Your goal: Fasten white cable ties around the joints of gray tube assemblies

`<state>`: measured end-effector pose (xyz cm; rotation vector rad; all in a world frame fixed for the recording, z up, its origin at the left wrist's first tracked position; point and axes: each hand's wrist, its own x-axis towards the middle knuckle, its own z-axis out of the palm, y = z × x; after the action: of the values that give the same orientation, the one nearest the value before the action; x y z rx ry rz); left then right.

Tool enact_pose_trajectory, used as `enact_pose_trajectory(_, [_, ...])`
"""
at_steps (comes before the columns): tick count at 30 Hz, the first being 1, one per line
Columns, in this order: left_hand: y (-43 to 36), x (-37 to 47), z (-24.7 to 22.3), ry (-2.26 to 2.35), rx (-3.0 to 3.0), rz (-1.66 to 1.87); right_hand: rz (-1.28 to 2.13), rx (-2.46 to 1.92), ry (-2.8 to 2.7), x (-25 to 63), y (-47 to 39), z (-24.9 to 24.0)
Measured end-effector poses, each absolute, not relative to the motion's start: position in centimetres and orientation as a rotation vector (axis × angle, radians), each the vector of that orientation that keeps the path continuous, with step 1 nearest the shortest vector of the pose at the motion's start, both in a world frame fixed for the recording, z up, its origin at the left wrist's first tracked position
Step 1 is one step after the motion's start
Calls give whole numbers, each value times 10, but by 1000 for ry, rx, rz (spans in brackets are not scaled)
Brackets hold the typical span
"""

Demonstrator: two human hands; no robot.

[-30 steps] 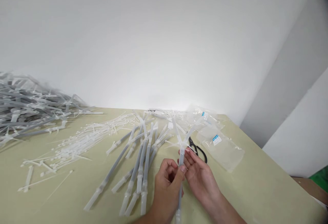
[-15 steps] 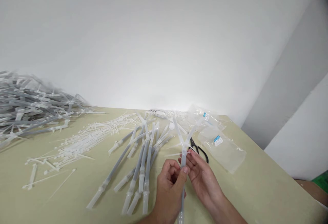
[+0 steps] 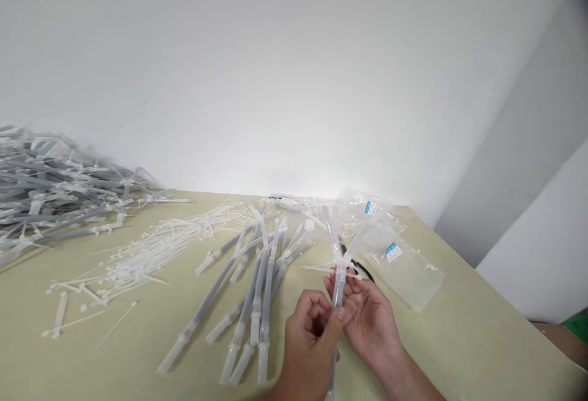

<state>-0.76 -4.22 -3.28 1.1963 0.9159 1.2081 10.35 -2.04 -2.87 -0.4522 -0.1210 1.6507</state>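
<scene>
My left hand (image 3: 313, 340) is closed around the grey stem of a Y-shaped tube assembly (image 3: 339, 288), its thumb along the front. The two pale branches point up and away, and the stem runs down out of the picture. A white cable tie (image 3: 316, 268) lies across the stem just below the fork, its tail sticking out to the left. My right hand (image 3: 370, 321) has its fingers curled behind the stem at that spot, closed about the cable tie. Its fingertips are partly hidden by the tube.
Several similar tubes (image 3: 215, 288) lie left of my hands. Loose cable ties (image 3: 151, 254) are spread beyond them, and a large tube heap (image 3: 59, 180) sits far left. Black-handled scissors (image 3: 365, 271) lie behind my right hand, beside clear plastic bags (image 3: 408, 275). A wall (image 3: 275, 82) stands behind the table.
Both hands and the Y-shaped tube have shifted slightly right. My right fingers now reach further behind the stem, and the cable tie sits closer to the fork.
</scene>
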Motion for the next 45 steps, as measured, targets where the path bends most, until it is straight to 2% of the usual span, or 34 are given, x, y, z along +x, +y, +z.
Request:
enact_pose_trajectory(23, [-44,-15,-29,802,1283,1105,1766,-452,-295,107,-26,-28])
enact_pose_trajectory(45, [-42,-16,-24,908,1265,1136,1776,-538,-543,107,-23,-31])
